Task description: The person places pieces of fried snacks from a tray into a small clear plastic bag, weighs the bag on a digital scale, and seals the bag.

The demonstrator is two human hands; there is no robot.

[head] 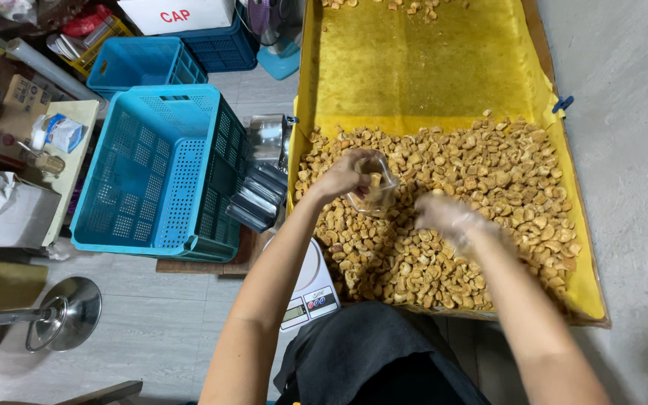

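Nearest the camera a small white digital scale sits on the floor, partly hidden by the left forearm and cut off by dark clothing. Just beyond it, the right hand, in a thin clear glove, is blurred over the heap of golden-brown snack pieces; its fingers seem to dip into the pieces, but whether they grip anything I cannot tell. The left hand is closed round one small clear plastic container, held just above the heap and tilted so its mouth faces right and slightly down toward the right hand; a few pieces show inside. It looks about as wide as deep, so no long axis can be made out. The pieces, far too many to count, fill the near half of one long tray lined in yellow, whose length runs away from the person; its far end is cut off by the frame. Left of the tray lies a stack of empty clear containers, beside it a large blue plastic crate, and two further blue crates stand farther back.
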